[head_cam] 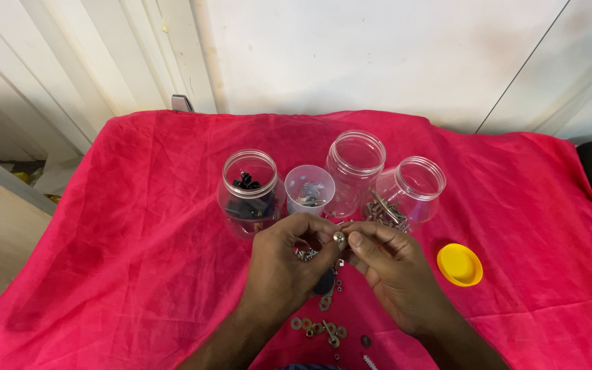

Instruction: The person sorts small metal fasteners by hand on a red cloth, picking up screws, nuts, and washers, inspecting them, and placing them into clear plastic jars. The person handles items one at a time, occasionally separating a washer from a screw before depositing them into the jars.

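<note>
We hold a small metal fastener pinched between the fingertips of both hands, over the middle of the red cloth. Our left hand curls nearly closed, thumb and forefinger meeting on the piece; whether the remaining fingers grip anything more we cannot tell. Our right hand is likewise pinched on it from the other side, other fingers loosely bent. Held up close between both hands like this, the piece seems to be under inspection or being turned apart. Just behind the hands, toward the far edge of the cloth, stand four clear containers in a row: a jar with black parts, a small cup with mixed bits, an empty upright jar, and a tilted jar with long metal screws; each seems to keep one kind. A yellow lid lies apart, toward the right edge. Loose washers and nuts scatter near the front edge, under our wrists, within easy reach. The cloth is wrinkled and drapes over the whole surface. Behind it rise a white wall and white panelling; pale flooring shows at left.
</note>
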